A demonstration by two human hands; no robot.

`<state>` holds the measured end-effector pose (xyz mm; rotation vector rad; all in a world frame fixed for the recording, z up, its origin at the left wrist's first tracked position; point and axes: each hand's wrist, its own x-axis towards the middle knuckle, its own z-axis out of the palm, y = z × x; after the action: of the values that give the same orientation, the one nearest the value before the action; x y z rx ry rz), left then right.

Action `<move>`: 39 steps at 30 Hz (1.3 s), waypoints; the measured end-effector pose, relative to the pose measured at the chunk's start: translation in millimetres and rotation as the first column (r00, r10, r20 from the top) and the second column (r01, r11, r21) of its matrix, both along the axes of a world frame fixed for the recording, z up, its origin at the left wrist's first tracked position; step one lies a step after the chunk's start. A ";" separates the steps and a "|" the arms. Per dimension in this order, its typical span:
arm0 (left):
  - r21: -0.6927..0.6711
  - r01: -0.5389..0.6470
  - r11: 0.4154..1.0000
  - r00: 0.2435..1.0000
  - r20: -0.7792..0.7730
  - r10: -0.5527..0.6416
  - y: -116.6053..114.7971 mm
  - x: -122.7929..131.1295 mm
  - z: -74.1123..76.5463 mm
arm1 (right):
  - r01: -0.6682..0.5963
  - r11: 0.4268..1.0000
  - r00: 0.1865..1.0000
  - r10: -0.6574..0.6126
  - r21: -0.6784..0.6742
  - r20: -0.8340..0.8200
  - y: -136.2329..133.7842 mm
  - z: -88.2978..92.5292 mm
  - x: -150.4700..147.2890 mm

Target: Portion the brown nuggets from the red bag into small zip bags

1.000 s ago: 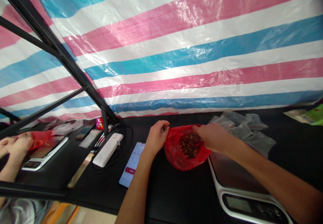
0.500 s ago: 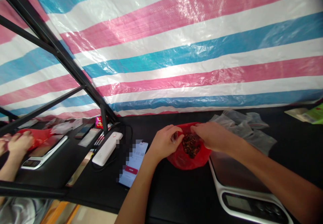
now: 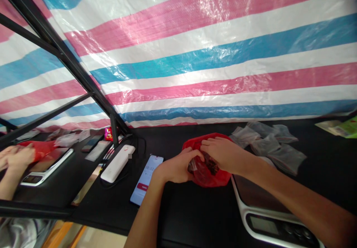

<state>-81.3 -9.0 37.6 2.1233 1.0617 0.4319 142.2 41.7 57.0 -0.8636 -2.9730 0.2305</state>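
A red plastic bag [image 3: 206, 179] stands wide open on the black table, with small dark brown pieces [image 3: 212, 165] inside. At its left side my left hand [image 3: 181, 165] is closed round a small clear plastic bag [image 3: 192, 165], which hangs over the red bag. My right hand [image 3: 219, 151] reaches over the red bag from the right, fingers curled in beside the left thumb. Whatever its fingertips hold is hidden. Just right of the red bag, partly under my right forearm, lies a digital scale [image 3: 263, 194] with a metal plate.
Several clear zip bags [image 3: 269, 143] lie behind the scale. To the left are a phone [image 3: 142, 186], a white power bank [image 3: 118, 163] with a cable, and a black metal frame [image 3: 113, 125]. Beyond it, another person's hands [image 3: 21, 156] work at a red bag beside a second scale [image 3: 47, 173].
My right hand has moved left across the red bag's opening to my left hand, covering some of the brown pieces. My left hand has dropped slightly lower and left.
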 end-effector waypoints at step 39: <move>0.062 -0.140 0.988 0.979 0.160 0.129 17.8 0.8 -13.1 | 0.203 0.978 0.978 -0.201 -0.041 0.047 -2.4 0.0 -8.4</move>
<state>-80.4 8.8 24.5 2.0503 1.1177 0.6995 133.8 39.3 57.0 -1.1811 -2.8998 0.2756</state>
